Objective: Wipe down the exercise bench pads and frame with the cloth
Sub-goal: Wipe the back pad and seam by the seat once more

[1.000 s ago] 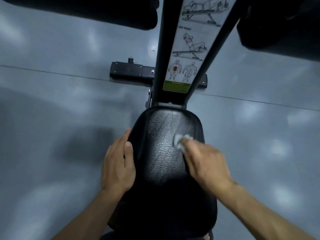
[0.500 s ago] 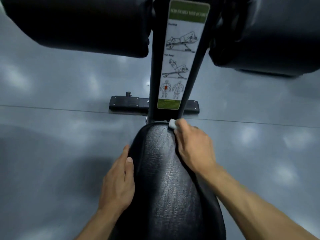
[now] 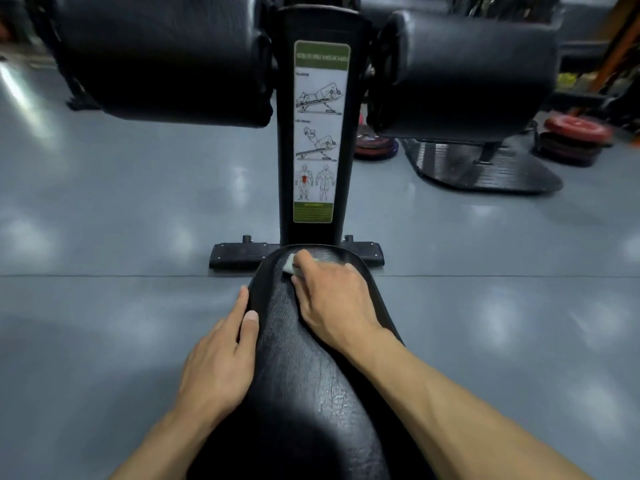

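Observation:
A long black textured bench pad [image 3: 298, 375] runs from the bottom of the view away from me. My right hand [image 3: 332, 299] presses a small white cloth [image 3: 289, 266] onto the pad's far end; only a corner of the cloth shows past my fingertips. My left hand [image 3: 221, 358] rests on the pad's left edge, thumb on top and fingers curled over the side. Beyond the pad rises the black frame post [image 3: 287, 150] with a white and green instruction sticker [image 3: 320, 133]. Two black roller pads [image 3: 166, 57] [image 3: 464, 74] flank the post at the top.
The frame's black foot bar [image 3: 235, 254] lies across the grey floor [image 3: 104, 237] behind the pad. Red weight plates [image 3: 575, 136] are stacked at the far right, another stack [image 3: 375, 148] lies right of the post, and a black machine base [image 3: 485, 171] sits between them.
My right hand has slid the cloth up the pad to its far end, then left along that end. The view has tilted up, showing more post and rollers. My left hand has stayed put.

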{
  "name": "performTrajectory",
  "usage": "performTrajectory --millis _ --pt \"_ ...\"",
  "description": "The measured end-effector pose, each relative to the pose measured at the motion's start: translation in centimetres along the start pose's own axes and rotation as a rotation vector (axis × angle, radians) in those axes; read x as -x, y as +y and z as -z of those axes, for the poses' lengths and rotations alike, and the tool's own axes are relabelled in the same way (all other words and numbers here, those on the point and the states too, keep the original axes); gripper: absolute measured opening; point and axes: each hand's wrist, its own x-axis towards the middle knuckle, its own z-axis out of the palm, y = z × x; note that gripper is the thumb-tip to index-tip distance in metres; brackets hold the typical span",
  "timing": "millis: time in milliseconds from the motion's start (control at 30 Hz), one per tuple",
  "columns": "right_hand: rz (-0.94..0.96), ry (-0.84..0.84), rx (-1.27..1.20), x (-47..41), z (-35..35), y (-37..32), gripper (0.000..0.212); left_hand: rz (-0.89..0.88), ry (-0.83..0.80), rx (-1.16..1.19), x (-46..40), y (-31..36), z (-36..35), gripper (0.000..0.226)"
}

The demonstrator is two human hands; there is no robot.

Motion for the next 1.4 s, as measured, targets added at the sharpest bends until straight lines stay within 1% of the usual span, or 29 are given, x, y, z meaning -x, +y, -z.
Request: performTrajectory --millis 167,233,333,367,433,467,533,600,667,733,800,900,933,1000,1033,1067,1167,1267,1300,1333,1400 --pt "0.039 0.04 -0.033 2.7 0.5 -1.9 0.005 -0.077 -0.034 -0.051 0.7 -0.5 0.2 0.056" --pt "0.093 0.011 0.007 4.0 0.4 -2.9 0.009 -0.09 -0.058 -0.067 1.2 -1.0 0.3 0.06" --pt "0.155 -0.011 0.098 5.6 0.0 -3.6 0.019 -0.127 -0.086 -0.039 2.3 -1.9 0.6 0.073" --pt "0.165 -0.005 0.121 5.8 -0.1 -3.6 0.022 -0.136 -0.09 -0.015 2.7 -2.3 0.7 0.075" --pt "0.216 -0.021 0.123 6.0 0.0 -3.3 0.03 -0.168 -0.088 0.032 3.6 -3.3 0.9 0.07" --pt "0.262 -0.054 0.093 6.0 0.1 -3.1 0.034 -0.19 -0.084 0.045 4.0 -3.8 1.0 0.066" --pt "0.335 -0.178 0.015 6.1 0.2 -3.3 0.043 -0.232 -0.078 0.068 4.9 -4.5 1.1 0.059" --pt "0.371 -0.298 -0.011 6.3 -0.1 -3.9 0.049 -0.249 -0.071 0.118 5.6 -5.1 1.1 0.054" --pt "0.42 -0.359 0.002 6.3 -0.2 -4.1 0.052 -0.255 -0.06 0.165 6.2 -5.6 0.8 0.053" --pt "0.48 -0.378 0.041 5.3 0.0 -3.3 0.053 -0.253 -0.047 0.203 6.6 -6.3 0.5 0.054" --pt "0.453 -0.378 0.082 2.9 0.6 -2.7 0.051 -0.26 -0.021 0.25 7.0 -7.1 0.2 0.056" --pt "0.314 -0.405 0.203 -2.2 -0.4 -3.2 0.045 -0.262 -0.012 0.285 7.3 -7.4 0.2 0.057" --pt "0.286 -0.397 0.263 -3.3 -1.1 -3.8 0.049 -0.266 -0.027 0.279 7.4 -7.5 0.4 0.058" --pt "0.262 -0.384 0.357 -3.8 -2.4 -5.2 0.068 -0.284 -0.062 0.276 7.3 -7.8 1.1 0.059" --pt "0.273 -0.391 0.369 -3.2 -3.0 -5.9 0.07 -0.292 -0.065 0.284 7.2 -8.1 1.6 0.058" --pt "0.308 -0.416 0.357 -2.1 -3.4 -6.9 0.066 -0.301 -0.063 0.29 7.1 -8.5 2.0 0.055" --pt "0.471 -0.475 0.254 1.2 -3.8 -9.2 0.056 -0.313 -0.037 0.254 7.1 -9.7 2.9 0.046" --pt "0.58 -0.557 0.238 0.5 -3.1 -9.6 0.05 -0.252 0.013 0.232 7.1 -10.7 3.8 0.04" --pt "0.591 -0.599 0.257 -0.8 -2.9 -9.3 0.049 -0.223 0.024 0.236 6.9 -11.1 4.0 0.039" --pt "0.561 -0.641 0.293 -2.5 -2.9 -8.7 0.052 -0.199 0.023 0.229 6.8 -11.5 4.1 0.039" --pt "0.415 -0.645 0.425 -6.4 -3.1 -7.7 0.063 -0.175 -0.006 0.202 6.5 -12.1 4.3 0.04"
